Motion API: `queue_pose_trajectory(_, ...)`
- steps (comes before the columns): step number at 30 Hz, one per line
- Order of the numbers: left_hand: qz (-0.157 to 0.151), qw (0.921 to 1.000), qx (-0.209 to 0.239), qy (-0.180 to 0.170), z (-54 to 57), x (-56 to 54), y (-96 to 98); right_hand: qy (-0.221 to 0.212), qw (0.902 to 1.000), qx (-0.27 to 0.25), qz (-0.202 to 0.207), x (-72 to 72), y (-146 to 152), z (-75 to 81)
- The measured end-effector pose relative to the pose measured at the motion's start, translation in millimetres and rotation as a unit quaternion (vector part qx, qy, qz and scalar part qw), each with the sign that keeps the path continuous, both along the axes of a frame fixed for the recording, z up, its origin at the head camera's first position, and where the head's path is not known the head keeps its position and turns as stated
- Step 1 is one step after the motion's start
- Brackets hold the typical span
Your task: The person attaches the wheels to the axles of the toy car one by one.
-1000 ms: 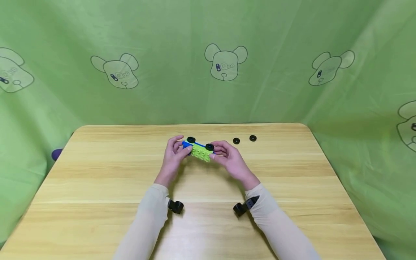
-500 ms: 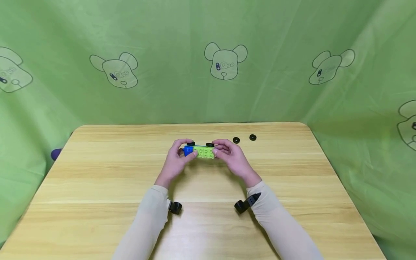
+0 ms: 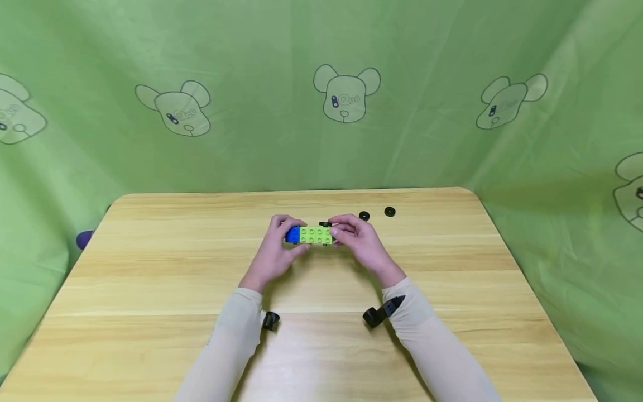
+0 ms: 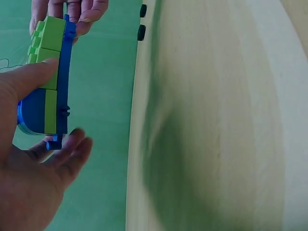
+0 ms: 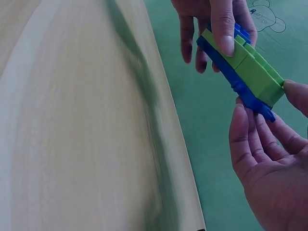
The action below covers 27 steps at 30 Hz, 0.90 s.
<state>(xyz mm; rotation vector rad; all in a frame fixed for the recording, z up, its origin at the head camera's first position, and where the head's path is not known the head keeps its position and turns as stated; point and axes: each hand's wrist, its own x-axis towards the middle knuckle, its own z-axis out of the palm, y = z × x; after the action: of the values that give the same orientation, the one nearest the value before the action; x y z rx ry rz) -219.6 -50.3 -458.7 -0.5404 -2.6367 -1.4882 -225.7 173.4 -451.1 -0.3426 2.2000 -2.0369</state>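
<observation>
Both hands hold a toy car of building blocks above the table, its studs facing up. Its body is lime green with a blue block at the left end and a blue base. My left hand grips the blue end, thumb on the near side and fingers reaching over the far side. The right end is pinched between thumb and fingers of my right hand. A black wheel shows on the far side near the right fingers. On the near side, bare blue axle stubs stick out of the base.
Two loose black wheels lie on the wooden table behind the right hand. A green curtain with bear-head drawings hangs around the back and sides. Something purple shows beyond the table's left edge.
The car has been levelled and rolled, so its wheeled side turned away and its studs came up. The left fingers moved over the far side, and the left far wheel is now hidden.
</observation>
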Motion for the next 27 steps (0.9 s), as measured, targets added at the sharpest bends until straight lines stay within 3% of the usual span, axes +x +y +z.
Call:
queue_pose_trajectory(5,-0.002,0.9997,-0.009,0.022,2.3,1.2,0.7,0.005,1.0,-0.003,0.001,-0.8,1.0,1.5)
queue_pose_trajectory(13,0.002,0.9991,0.006,-0.043,0.8,6.2,2.8,-0.002,0.9999,-0.013,0.007,1.3,2.2,4.6)
queue_pose_trajectory(22,-0.017,0.9992,0.017,-0.033,-0.5,8.6,0.4,0.007,0.9999,-0.01,0.006,0.3,0.3,4.5)
queue_pose_trajectory(27,-0.019,0.9982,0.026,-0.051,0.5,9.4,0.5,0.004,0.9999,-0.01,0.008,-0.4,0.1,5.6)
